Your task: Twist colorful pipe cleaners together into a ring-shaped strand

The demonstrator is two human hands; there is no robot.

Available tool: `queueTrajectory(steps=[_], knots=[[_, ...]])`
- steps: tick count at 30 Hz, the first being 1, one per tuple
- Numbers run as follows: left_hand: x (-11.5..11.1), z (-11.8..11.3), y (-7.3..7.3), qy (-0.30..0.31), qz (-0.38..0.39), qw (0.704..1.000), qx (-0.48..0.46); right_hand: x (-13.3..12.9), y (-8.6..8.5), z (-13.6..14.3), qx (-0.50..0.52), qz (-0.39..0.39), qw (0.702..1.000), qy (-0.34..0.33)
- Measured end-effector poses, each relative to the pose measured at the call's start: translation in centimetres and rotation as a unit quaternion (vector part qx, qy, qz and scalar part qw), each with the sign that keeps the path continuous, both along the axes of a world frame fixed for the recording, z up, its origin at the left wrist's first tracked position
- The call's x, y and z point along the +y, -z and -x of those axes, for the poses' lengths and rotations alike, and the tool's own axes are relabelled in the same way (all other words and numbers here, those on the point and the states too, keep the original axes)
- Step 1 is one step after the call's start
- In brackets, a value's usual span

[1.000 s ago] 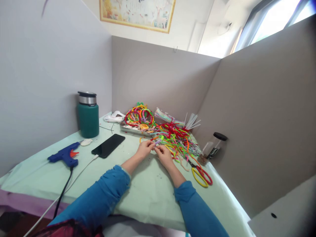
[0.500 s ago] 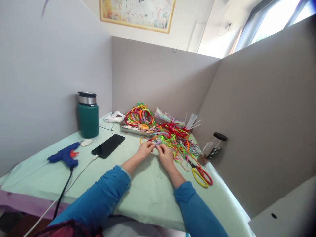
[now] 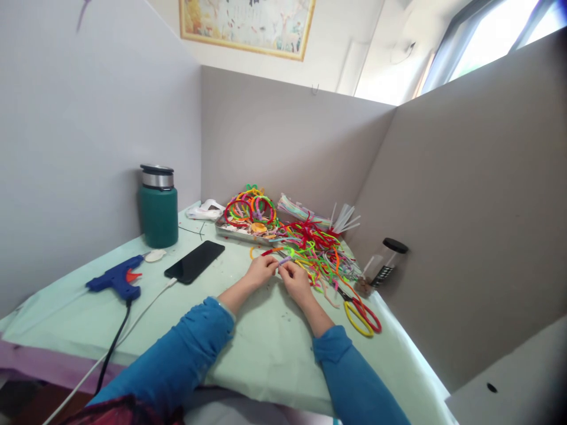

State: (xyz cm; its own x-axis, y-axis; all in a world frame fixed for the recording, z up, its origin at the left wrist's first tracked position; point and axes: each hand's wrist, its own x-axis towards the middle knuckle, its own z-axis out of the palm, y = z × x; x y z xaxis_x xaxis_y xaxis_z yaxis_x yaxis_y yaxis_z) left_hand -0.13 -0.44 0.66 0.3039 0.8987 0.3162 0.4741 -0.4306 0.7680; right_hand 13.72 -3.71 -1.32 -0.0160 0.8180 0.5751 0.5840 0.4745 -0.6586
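Between my fingertips, over the middle of the table, is a short piece of purple pipe cleaner (image 3: 284,260). My left hand (image 3: 262,270) pinches its near left end, and my right hand (image 3: 295,279) pinches it from the right. The fingertips of both hands almost meet, and they hide part of the piece. Just beyond them spreads a tangled heap of coloured pipe cleaners (image 3: 316,239), mostly red, green and orange. Scissors (image 3: 363,316) with red and yellow handles lie to the right of my right hand, their blades partly under the heap.
A metal tray (image 3: 241,235) with pipe-cleaner rings stands at the back. To the left are a phone (image 3: 195,261) on a white cable, a blue glue gun (image 3: 117,278) and a green bottle (image 3: 158,212). A clear jar (image 3: 383,265) leans at the right. Grey partitions (image 3: 287,136) surround the table.
The purple piece has turned a little between my fingers, and its bright green end no longer shows as before. Both hands stay in nearly the same place.
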Motion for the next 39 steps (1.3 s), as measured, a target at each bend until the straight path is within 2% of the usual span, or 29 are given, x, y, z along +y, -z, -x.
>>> queueTrajectory(steps=[8, 18, 21, 30, 39], knots=[[-0.02, 0.01, -0.01, 0.006, -0.029, 0.998, 0.05, -0.18, -0.01, 0.16, -0.013, -0.029, 0.999, 0.009], [-0.18, -0.24, 0.58, 0.033, -0.072, 0.992, 0.094, -0.02, 0.03, 0.04, -0.005, -0.021, 0.999, 0.048], [-0.28, -0.22, 0.58, 0.04, -0.064, 0.993, 0.087, -0.09, -0.14, 0.04, 0.001, -0.016, 0.999, 0.044], [-0.18, -0.15, 0.68, 0.01, -0.048, 0.997, 0.064, -0.3, -0.41, 0.3, 0.033, -0.026, 0.999, 0.022], [-0.13, -0.17, 0.31, -0.011, 0.02, 1.0, 0.012, -0.35, -0.6, 0.32, 0.051, -0.015, 0.998, 0.021]])
